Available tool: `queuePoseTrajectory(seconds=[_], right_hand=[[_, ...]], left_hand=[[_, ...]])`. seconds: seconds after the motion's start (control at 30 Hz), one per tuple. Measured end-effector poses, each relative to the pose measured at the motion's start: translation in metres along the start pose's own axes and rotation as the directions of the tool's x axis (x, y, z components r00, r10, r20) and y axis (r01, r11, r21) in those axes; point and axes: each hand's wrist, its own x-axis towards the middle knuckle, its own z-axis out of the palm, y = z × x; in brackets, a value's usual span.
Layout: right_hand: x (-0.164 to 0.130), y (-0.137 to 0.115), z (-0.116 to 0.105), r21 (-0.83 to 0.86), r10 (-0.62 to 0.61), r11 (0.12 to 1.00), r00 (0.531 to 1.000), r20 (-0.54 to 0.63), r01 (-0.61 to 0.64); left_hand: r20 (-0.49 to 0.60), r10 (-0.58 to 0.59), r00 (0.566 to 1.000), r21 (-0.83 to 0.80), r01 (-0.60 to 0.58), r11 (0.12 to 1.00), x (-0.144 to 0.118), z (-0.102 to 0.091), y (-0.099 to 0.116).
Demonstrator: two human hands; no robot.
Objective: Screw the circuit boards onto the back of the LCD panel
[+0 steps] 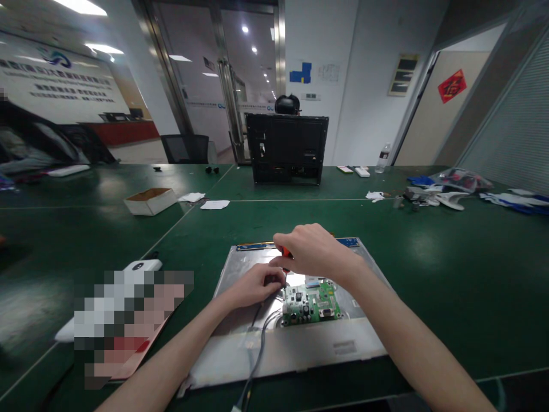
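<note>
The silver metal panel (291, 343) is lying flat on the green table (429, 257), its long axis running left to right, one long edge facing the person. A small green circuit board (311, 303) is sitting on it near the centre — studded with dark chips, grey cables (257, 355) trailing toward the near edge. The right hand (315, 252) is gripping an orange-handled screwdriver (285, 253) pointing down at the board's left corner; the left hand (257, 284) is pinching closed there — on what, I cannot tell

I'm seeing open tabletop (450, 269) lying right of the metal panel (300, 343); on the left, a white device (141, 266) is crowding the path.
</note>
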Motion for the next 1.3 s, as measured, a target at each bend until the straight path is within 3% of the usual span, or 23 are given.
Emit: queuePoseTrajectory(seconds=[0.37, 0.63, 0.97, 1.3], right_hand=[[-0.0033, 0.0007, 0.0012, 0.059, -0.056, 0.997, 0.998, -0.025, 0.057], [0.0005, 0.0006, 0.0021, -0.058, 0.059, 0.996, 0.997, -0.053, -0.062], [-0.0043, 0.0005, 0.0031, 0.042, -0.072, 0.996, 0.997, -0.037, 0.073], [0.0004, -0.0021, 0.0003, -0.045, 0.000, 0.999, 1.000, -0.028, -0.001]], left_hand=[[-0.022, 0.046, 0.999, -0.032, -0.047, 0.998, 0.0020, 0.0005, -0.0040], [-0.021, 0.023, 1.000, -0.041, -0.024, 0.999, 0.0020, -0.0003, 0.0013], [-0.026, 0.039, 0.999, -0.040, -0.040, 0.998, 0.0024, 0.0014, -0.0042], [-0.006, 0.029, 1.000, -0.032, -0.029, 0.999, 0.0016, -0.0007, 0.0002]])
